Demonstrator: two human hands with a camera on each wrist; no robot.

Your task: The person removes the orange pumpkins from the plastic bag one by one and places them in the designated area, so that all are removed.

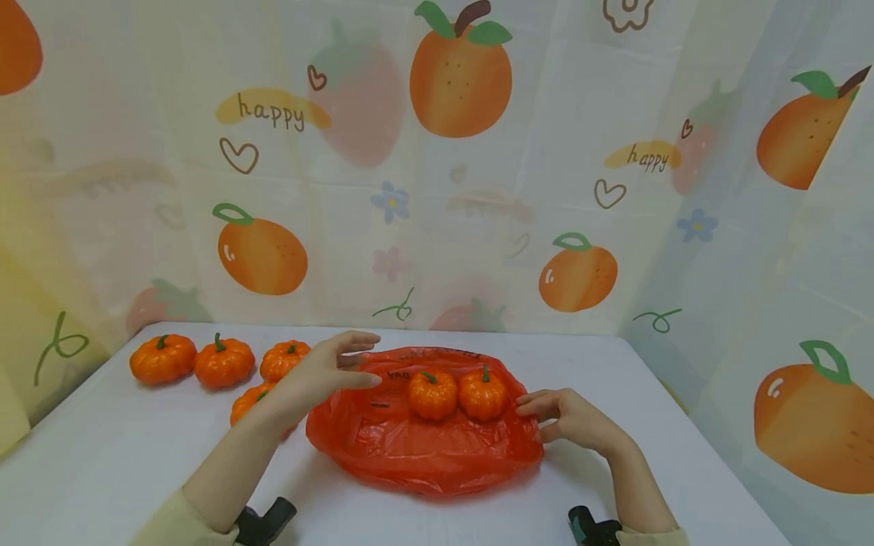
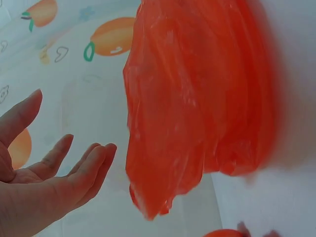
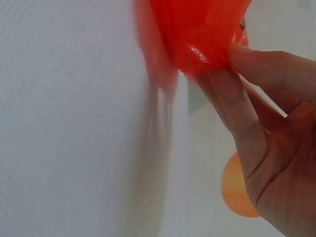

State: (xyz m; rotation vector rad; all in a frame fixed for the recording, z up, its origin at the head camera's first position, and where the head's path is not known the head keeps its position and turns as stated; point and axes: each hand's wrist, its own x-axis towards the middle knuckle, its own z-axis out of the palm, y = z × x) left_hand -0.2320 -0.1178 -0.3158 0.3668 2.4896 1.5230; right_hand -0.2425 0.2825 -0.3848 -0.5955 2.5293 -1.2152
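Observation:
A red plastic bag (image 1: 416,455) lies spread on the table with its mouth facing up. Two small orange pumpkins, a left one (image 1: 432,396) and a right one (image 1: 483,396), sit inside it side by side, stems up. My left hand (image 1: 337,368) hovers over the bag's left rim, fingers spread and holding nothing; the left wrist view shows a gap between this hand (image 2: 59,173) and the bag (image 2: 197,89). At the right rim, my right hand (image 1: 570,417) pinches the bag's edge; in the right wrist view its thumb and fingers meet the red film (image 3: 202,49).
Several more pumpkins stand at the table's back left: one at the far left (image 1: 162,359), a second (image 1: 224,363), a third (image 1: 283,360), and one (image 1: 247,402) partly behind my left forearm. A fruit-print curtain (image 1: 464,205) hangs behind the white table (image 1: 649,455).

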